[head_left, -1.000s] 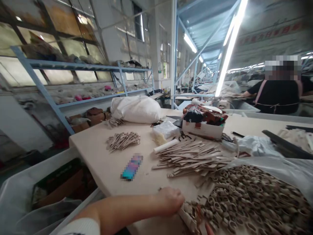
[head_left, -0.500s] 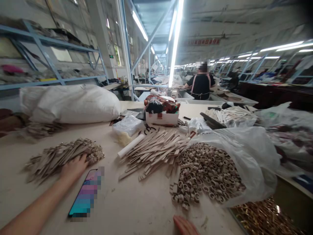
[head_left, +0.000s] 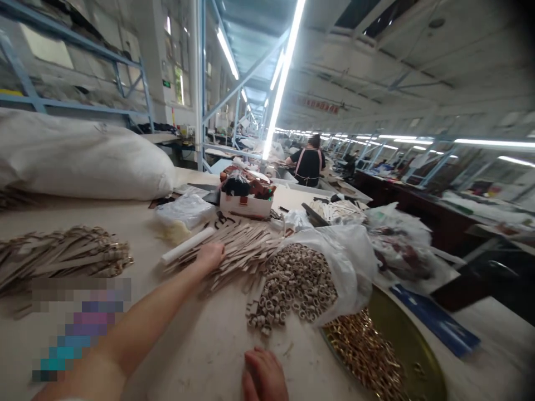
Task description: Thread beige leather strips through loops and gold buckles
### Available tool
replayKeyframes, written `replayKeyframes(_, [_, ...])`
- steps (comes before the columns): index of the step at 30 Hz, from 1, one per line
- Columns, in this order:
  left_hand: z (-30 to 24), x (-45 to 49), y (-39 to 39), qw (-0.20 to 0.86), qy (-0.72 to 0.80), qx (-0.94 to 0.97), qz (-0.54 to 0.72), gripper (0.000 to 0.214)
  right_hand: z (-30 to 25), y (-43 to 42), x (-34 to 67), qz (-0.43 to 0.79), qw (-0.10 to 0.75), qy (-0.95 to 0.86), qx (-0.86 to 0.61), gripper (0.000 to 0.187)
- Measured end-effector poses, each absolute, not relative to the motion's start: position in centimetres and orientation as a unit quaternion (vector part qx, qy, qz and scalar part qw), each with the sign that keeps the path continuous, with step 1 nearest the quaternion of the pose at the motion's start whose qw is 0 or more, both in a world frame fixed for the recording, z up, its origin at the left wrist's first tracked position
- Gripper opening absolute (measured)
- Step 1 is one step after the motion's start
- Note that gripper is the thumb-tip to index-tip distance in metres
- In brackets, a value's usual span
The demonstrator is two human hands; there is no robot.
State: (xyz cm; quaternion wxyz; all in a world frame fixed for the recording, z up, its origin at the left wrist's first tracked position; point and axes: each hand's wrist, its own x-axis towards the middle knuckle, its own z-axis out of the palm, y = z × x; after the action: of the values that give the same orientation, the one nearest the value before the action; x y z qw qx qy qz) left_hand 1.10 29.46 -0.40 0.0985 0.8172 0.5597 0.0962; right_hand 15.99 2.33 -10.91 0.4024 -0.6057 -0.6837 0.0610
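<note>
While the pale surface (head_left: 200,356) runs from the near edge far into the workshop, its biggest load is a stuffed white sack (head_left: 83,161) at far left. Right of centre a clear plastic bag (head_left: 351,262) lies open on its side and spills small tan loops (head_left: 292,278) toward the near edge. Just beside it on the near right, a round tray (head_left: 412,334) holds brass rings (head_left: 359,345). A loose pile of tan strips (head_left: 246,248) lies in the middle of the surface, touching the loops, with a white roll (head_left: 188,246) along its left edge. A second bundle of strips (head_left: 62,256) lies well apart at left, and a white box (head_left: 246,205) stands beyond the pile.

The left hand (head_left: 211,255) reaches out across the surface and rests on the near left end of the pile. Its grip is curled down over the strips, but whether it has closed on any of them cannot be told. The right hand (head_left: 263,379) lies low at the near edge, partly cut off, with fingers loose and nothing in them.

The strips look thin, flat and light, probably flexible rather than rigid. They lie crossed over one another, so lifting one may drag its neighbours. A free end at the edge of the pile looks like the best place to pinch one, not the tangled middle.
</note>
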Motion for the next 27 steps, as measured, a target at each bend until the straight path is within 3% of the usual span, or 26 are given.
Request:
replayKeyframes(8, [-0.9,0.3,27.0,0.100,0.587,0.799,0.087,0.017,-6.7,1.1,15.3,0.163,0.420,-0.639,-0.623,0.022])
replayKeyframes(13, [0.2,-0.2,24.7,0.110,0.601,0.780,0.136,0.028,-7.7,0.6,15.6,0.146,0.474,-0.611,-0.616,0.022])
replayKeyframes(18, [2.8,0.7,20.3,0.160,0.551,0.791,0.212,0.018,-8.0,0.3,16.0,0.184,0.550,-0.543,-0.607,0.028])
replayKeyframes(22, [3.4,2.3,13.7,0.265,0.516,0.764,0.283,0.025,-7.5,-0.1,16.1,0.298,0.609,-0.477,-0.559,0.042])
replayKeyframes(24, [3.1,2.8,9.9,0.442,0.482,0.647,0.393,0.027,-7.0,-0.5,16.6,0.378,0.617,-0.441,-0.532,0.036])
replayKeyframes(27, [2.4,2.6,5.3,0.579,0.461,0.526,0.418,0.026,-6.1,-1.4,18.6,0.447,0.610,-0.400,-0.518,0.032])
